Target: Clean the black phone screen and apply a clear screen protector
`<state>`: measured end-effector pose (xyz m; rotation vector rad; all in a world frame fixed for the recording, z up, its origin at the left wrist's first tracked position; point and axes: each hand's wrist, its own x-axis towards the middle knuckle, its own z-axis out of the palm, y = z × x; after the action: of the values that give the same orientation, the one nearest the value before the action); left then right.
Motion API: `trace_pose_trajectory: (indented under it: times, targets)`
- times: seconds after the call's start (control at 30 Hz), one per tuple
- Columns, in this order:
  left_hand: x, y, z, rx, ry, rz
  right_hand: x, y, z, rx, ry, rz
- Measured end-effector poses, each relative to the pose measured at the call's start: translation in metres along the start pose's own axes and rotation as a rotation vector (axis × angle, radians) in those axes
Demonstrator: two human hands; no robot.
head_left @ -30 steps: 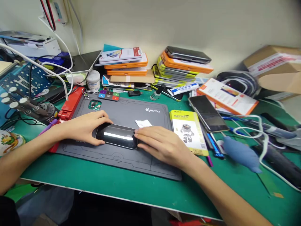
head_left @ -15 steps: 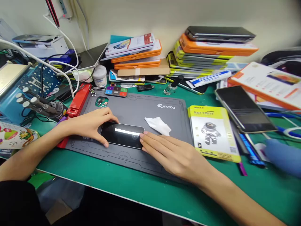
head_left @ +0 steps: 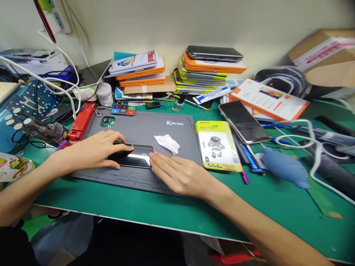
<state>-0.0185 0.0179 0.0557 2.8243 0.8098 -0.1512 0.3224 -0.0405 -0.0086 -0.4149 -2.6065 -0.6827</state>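
Note:
A smartphone point(head_left: 134, 160) with a dark, glossy screen lies face up on the grey work mat point(head_left: 146, 127). My left hand point(head_left: 94, 150) grips its left end, thumb on the near edge and fingers on the far edge. Stretched out and held together, the fingers of my right hand point(head_left: 181, 174) touch the phone's right end; the thumb is hidden. A crumpled white wipe point(head_left: 167, 143) rests on the mat just beyond my right fingers. Small metal parts point(head_left: 107, 122) sit in a recess at the mat's far left corner.
Right of the mat lie a yellow battery package point(head_left: 217, 146), another phone point(head_left: 244, 122) and a blue air blower point(head_left: 285, 168). A red tool point(head_left: 80, 127) and a screwdriver holder point(head_left: 52, 129) stand left. Boxes point(head_left: 144, 70) are stacked along the wall. A white cable point(head_left: 318, 159) loops at right.
The view has swung to the right, showing more of the bench's right side. Both hands keep their places at the phone's ends, and the reflection on its screen has shifted.

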Motion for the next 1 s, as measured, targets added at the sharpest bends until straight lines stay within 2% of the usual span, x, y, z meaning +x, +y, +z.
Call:
trace_pose_trajectory:
  times: [0.13,0.3,0.43,0.53,0.83,1.0]
  targets:
    - [0.014,0.018,-0.002,0.184,0.088,0.056,0.001,0.002,0.001,-0.005,-0.016,-0.012]
    - [0.039,0.029,0.015,0.379,0.221,0.097,-0.001,0.002,0.002,0.011,0.004,-0.012]
    - [0.042,0.027,0.035,0.375,0.397,0.153,-0.002,0.002,0.002,0.020,0.035,0.007]
    - [0.039,0.026,0.045,0.333,0.497,0.137,-0.002,0.002,0.003,0.017,0.045,0.014]
    - [0.038,0.024,0.049,0.287,0.562,0.174,-0.001,0.002,0.003,0.028,0.053,0.027]
    - [0.039,0.025,0.051,0.194,0.516,0.197,-0.002,0.002,0.002,0.025,0.044,0.023]
